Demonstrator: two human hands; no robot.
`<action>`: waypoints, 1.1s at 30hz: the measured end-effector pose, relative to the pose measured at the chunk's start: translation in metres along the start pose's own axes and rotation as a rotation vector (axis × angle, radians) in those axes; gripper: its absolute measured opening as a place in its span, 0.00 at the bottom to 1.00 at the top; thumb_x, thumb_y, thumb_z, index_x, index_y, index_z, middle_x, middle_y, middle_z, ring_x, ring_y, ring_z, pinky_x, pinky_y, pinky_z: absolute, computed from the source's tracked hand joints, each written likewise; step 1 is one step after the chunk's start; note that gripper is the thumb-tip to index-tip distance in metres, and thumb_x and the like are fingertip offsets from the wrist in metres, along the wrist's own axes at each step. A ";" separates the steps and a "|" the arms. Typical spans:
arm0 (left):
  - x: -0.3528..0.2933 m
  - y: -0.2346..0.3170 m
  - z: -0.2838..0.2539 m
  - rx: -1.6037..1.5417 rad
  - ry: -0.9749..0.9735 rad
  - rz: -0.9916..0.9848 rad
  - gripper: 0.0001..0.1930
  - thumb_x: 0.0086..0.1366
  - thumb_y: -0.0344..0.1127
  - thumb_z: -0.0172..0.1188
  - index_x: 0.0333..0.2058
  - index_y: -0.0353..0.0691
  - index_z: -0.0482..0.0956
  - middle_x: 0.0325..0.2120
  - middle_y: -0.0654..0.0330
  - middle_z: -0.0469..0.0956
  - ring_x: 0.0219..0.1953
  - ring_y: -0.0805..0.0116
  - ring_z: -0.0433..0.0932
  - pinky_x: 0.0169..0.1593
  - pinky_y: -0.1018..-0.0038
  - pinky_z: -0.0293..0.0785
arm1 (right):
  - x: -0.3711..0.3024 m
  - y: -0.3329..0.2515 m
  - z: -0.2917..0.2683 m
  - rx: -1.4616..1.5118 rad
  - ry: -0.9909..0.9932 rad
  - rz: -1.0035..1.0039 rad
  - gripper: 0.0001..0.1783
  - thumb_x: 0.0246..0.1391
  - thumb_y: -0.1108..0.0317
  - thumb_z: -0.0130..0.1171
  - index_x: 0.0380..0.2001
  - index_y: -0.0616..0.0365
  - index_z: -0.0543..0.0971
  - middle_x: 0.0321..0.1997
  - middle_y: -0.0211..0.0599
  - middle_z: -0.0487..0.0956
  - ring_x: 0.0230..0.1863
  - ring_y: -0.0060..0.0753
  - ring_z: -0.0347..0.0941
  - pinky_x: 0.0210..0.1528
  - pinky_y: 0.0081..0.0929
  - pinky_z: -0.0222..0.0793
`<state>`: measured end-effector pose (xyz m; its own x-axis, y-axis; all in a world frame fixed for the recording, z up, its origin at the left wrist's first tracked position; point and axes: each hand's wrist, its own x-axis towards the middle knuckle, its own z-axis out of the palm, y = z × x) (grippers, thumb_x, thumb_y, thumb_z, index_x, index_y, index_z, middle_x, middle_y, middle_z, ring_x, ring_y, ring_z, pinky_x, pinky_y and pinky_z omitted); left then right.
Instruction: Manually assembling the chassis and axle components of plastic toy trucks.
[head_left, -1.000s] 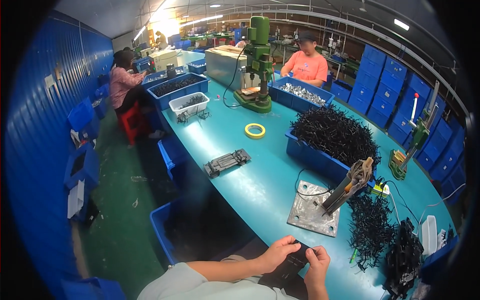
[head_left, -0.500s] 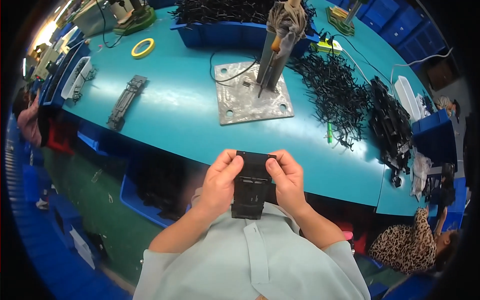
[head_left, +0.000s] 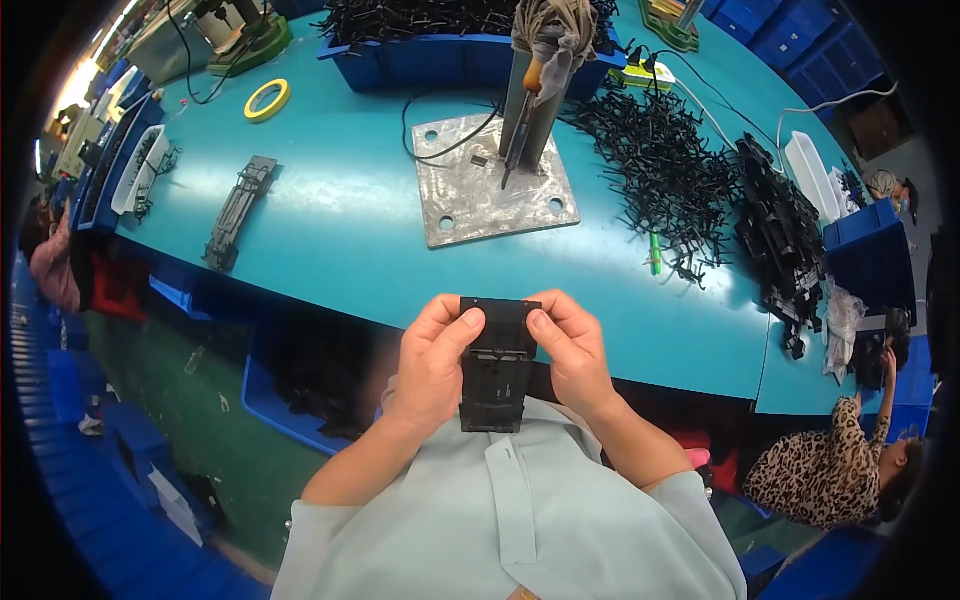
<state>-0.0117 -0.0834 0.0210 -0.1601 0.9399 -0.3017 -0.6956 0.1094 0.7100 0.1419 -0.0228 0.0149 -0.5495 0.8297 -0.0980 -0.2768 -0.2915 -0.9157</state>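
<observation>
Between my two hands is a flat, long black plastic part (head_left: 495, 370) with a wide, plain upper end and slots across its middle. My left hand (head_left: 437, 350) is closed on the upper left corner, thumb on the face. At the opposite corner my right hand (head_left: 572, 350) pinches in the same way. The lower end of the part hangs free in front of my shirt. Ahead stands a metal post on a steel base plate (head_left: 460, 210), and a screwdriver-like tool with an orange handle (head_left: 532, 78) hangs against the post.
A similar long black part (head_left: 240, 213) lies on the teal table (head_left: 330, 240) to the left, near a yellow tape roll (head_left: 267, 101). Loose black pieces (head_left: 665, 165) spread at right beside stacked black parts (head_left: 780, 230). A blue bin (head_left: 430, 65) stands behind. A co-worker (head_left: 825, 475) sits at right.
The view has shifted slightly, so the table things sit a little further left. Both hands keep their grip on the black part. The co-worker at right has raised an arm.
</observation>
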 end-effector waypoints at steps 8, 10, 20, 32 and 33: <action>0.000 -0.006 0.002 0.047 0.052 0.062 0.03 0.67 0.29 0.51 0.34 0.37 0.70 0.32 0.63 0.76 0.34 0.80 0.73 0.40 0.80 0.71 | -0.002 0.005 0.000 0.005 0.025 -0.013 0.08 0.63 0.68 0.50 0.37 0.61 0.74 0.34 0.26 0.76 0.35 0.13 0.67 0.39 0.15 0.63; -0.001 -0.005 0.002 0.050 0.055 0.064 0.03 0.67 0.29 0.51 0.34 0.37 0.70 0.31 0.64 0.76 0.33 0.81 0.73 0.40 0.80 0.71 | -0.003 0.007 0.002 -0.004 0.033 -0.026 0.07 0.63 0.69 0.51 0.36 0.62 0.73 0.32 0.26 0.76 0.32 0.11 0.68 0.35 0.14 0.65; -0.002 -0.010 0.004 0.052 0.071 0.032 0.03 0.66 0.30 0.51 0.34 0.38 0.70 0.31 0.64 0.76 0.32 0.81 0.72 0.38 0.80 0.72 | -0.004 0.005 0.009 0.005 0.103 0.019 0.04 0.59 0.72 0.53 0.29 0.58 0.71 0.28 0.23 0.72 0.29 0.10 0.62 0.33 0.13 0.60; 0.000 0.010 -0.007 0.005 -0.007 -0.040 0.07 0.67 0.33 0.52 0.39 0.36 0.73 0.37 0.61 0.76 0.40 0.74 0.73 0.47 0.73 0.70 | 0.000 0.008 0.008 -0.005 0.117 -0.015 0.05 0.59 0.72 0.52 0.29 0.58 0.70 0.28 0.24 0.73 0.30 0.11 0.64 0.34 0.14 0.62; 0.001 0.007 -0.006 0.056 0.001 -0.033 0.06 0.66 0.31 0.53 0.39 0.36 0.73 0.36 0.61 0.76 0.38 0.76 0.74 0.44 0.75 0.71 | 0.000 0.009 0.008 -0.010 0.117 -0.020 0.05 0.59 0.72 0.52 0.29 0.58 0.70 0.28 0.24 0.73 0.30 0.11 0.64 0.34 0.14 0.63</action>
<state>-0.0213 -0.0838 0.0219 -0.1385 0.9351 -0.3262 -0.6602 0.1583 0.7342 0.1326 -0.0290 0.0102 -0.4476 0.8856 -0.1238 -0.2792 -0.2699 -0.9215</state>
